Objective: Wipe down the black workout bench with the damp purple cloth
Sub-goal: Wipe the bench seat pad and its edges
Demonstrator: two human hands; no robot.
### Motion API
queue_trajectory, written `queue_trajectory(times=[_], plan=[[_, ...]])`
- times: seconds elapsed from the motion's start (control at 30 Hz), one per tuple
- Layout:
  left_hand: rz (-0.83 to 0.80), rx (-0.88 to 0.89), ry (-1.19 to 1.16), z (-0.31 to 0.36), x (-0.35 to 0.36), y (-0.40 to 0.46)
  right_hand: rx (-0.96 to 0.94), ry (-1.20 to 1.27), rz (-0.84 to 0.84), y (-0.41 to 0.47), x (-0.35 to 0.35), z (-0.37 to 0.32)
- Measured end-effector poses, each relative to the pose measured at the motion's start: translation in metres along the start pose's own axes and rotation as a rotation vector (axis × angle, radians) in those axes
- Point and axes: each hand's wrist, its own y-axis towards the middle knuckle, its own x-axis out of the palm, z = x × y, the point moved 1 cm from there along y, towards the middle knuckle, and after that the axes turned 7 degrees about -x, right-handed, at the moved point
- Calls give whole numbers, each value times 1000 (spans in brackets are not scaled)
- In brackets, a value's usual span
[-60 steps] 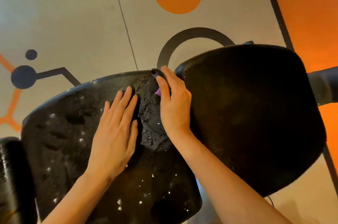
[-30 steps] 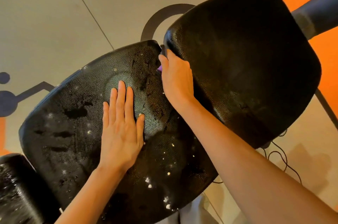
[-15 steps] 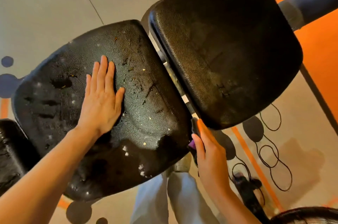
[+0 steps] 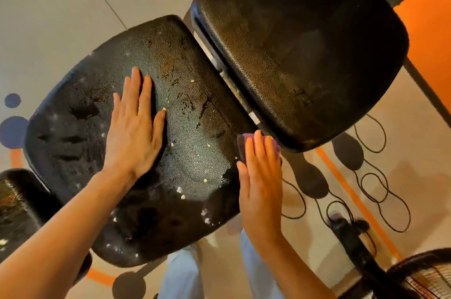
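Observation:
The black workout bench fills the view as two textured pads: a near pad speckled with white crumbs, dark smears and wet patches, and a far pad beyond a narrow gap. My left hand lies flat, fingers together, on the near pad's middle. My right hand presses the purple cloth against the near pad's right edge, close to the gap. Only a folded strip of cloth shows above my fingers.
A third black pad sits at the lower left. Black cables loop over the floor at right, with a black device and a fan grille at the lower right. My light trousers stand below the bench.
My right hand slid the cloth from the far end of the gap between pads down to the near pad's right edge. The view tilted. My left hand stayed flat on the pad.

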Motion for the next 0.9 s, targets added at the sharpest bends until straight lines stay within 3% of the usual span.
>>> queue_trajectory(times=[0.17, 0.27, 0.33, 0.43, 0.5, 0.63, 0.7, 0.8, 0.83, 0.9], plan=[[-18, 80, -38, -33, 0, -41, -163, -172, -72, -4, -1, 8], [-68, 150, -8, -59, 4, -55, 116, -70, 147, 22, 8, 4], [-76, 162, -11, -68, 7, -55, 180, -105, 185, 6, 22, -23], [-50, 175, -28, -71, 12, -55, -16, -243, -33, -39, 24, -50], [-28, 191, -19, -71, 14, -55, -124, -249, -50, -32, 17, -30], [-20, 183, 28, -72, 18, -54, 272, -132, 183, 8, 19, -22], [-21, 181, 29, -72, 17, -53, 241, -195, 158, -16, 32, -53], [-34, 177, 46, -72, 16, -53, -41, -248, -90, -50, 29, -57], [-36, 180, 48, -72, 15, -53, -53, -219, -69, -42, 22, -41], [-29, 182, 38, -72, 15, -52, 173, -98, 81, -9, 12, -16]])
